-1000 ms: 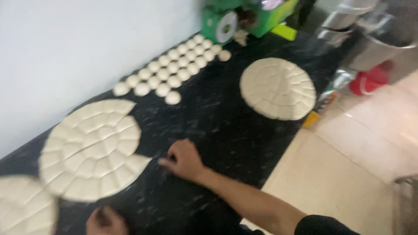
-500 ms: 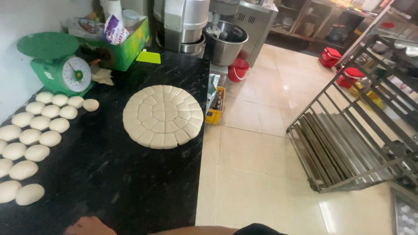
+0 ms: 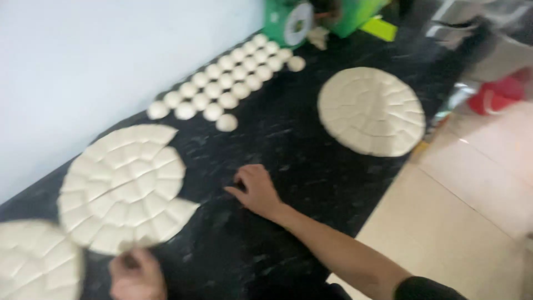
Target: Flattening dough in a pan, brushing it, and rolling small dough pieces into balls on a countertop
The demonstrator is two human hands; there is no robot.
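My right hand (image 3: 256, 191) lies palm down on the black counter (image 3: 288, 144), fingers curled and close together; blur hides whether anything is under it. At the bottom edge, my left hand (image 3: 136, 273) touches the near rim of a round flat dough disc (image 3: 119, 186) scored into many pieces, with a wedge gone on its right side. I cannot tell if the fingers pinch a piece. A second scored disc (image 3: 33, 264) sits at the bottom left and a third (image 3: 371, 110) lies to the right. Rows of small dough balls (image 3: 227, 83) line the wall.
A green kitchen scale (image 3: 288, 21) and a green box (image 3: 355, 11) stand at the far end of the counter. A white wall (image 3: 100, 61) runs along the left. Beyond the counter's right edge is tiled floor (image 3: 472, 211) with a red object (image 3: 497, 95).
Half a second ago the view faced right, toward the third disc, floor and metal racks. It has swung back left; both hands show again, near where they were a second ago.
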